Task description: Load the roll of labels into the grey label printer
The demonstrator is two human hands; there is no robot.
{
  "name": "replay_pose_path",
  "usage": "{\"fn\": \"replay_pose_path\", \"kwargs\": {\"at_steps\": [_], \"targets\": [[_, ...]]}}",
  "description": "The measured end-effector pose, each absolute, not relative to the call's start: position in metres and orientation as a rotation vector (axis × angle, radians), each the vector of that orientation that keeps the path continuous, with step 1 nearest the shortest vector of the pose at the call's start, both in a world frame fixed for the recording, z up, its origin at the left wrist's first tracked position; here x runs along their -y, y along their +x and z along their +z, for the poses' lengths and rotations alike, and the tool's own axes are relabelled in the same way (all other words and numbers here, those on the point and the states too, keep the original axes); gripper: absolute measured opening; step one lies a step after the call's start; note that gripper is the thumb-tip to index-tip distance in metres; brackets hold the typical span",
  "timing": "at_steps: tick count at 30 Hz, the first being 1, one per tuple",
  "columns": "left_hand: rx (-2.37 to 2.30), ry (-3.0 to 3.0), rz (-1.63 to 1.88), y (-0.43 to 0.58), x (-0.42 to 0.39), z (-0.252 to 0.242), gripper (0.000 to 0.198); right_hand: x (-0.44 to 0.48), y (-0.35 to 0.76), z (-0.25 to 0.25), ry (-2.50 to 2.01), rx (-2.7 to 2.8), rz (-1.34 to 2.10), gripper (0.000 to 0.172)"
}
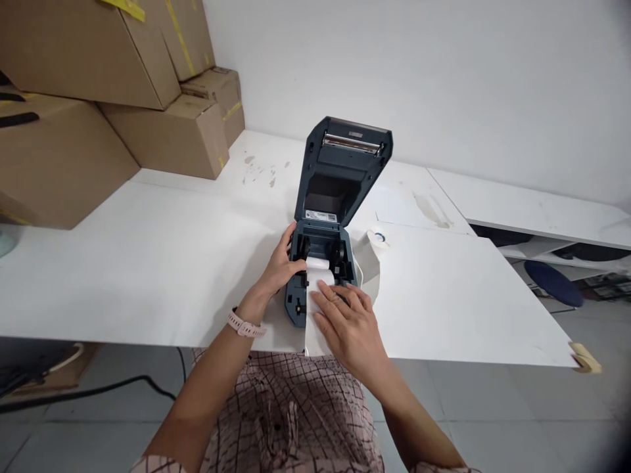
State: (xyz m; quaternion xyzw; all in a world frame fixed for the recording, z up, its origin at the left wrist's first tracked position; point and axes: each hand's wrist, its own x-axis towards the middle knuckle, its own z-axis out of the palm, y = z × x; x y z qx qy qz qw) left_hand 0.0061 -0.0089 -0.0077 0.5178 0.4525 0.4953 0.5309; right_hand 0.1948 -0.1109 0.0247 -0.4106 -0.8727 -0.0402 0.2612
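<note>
A dark blue label printer (323,226) stands on the white table with its lid (345,172) raised. Inside its bay lies a small white paper roll (318,263), and a strip of white paper (317,309) runs out over the front edge toward me. My left hand (280,268) is closed around the printer's left side, its thumb over the rim beside the roll. With fingers stretched out, my right hand (349,323) lies on the paper strip and the printer's right front. It covers part of that side.
Brown cardboard boxes (162,135) are stacked at the back left. Right of the printer are a second white roll with a blue core (378,238) and a loose paper strip (369,266). A blue stool (553,284) stands beyond the table's right end.
</note>
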Motion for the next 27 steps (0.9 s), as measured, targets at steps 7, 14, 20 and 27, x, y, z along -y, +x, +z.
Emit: {"fn": "replay_pose_path", "kwargs": {"at_steps": [7,14,20,27], "targets": [[-1.074,1.247,1.212,0.006,0.005,-0.015,0.102,0.123,0.191,0.02,-1.105,2.323,-0.055,0.03],[-1.074,1.294,1.213,0.004,0.004,-0.019,0.1,0.124,0.195,0.019,-1.113,2.311,-0.003,0.032],[-1.079,1.207,1.203,0.006,0.006,-0.017,0.099,0.126,0.193,0.017,-1.125,2.306,0.04,0.034],[-1.113,1.007,1.207,0.004,0.003,-0.026,0.084,0.107,0.226,0.061,-0.86,2.169,0.551,0.036]]}}
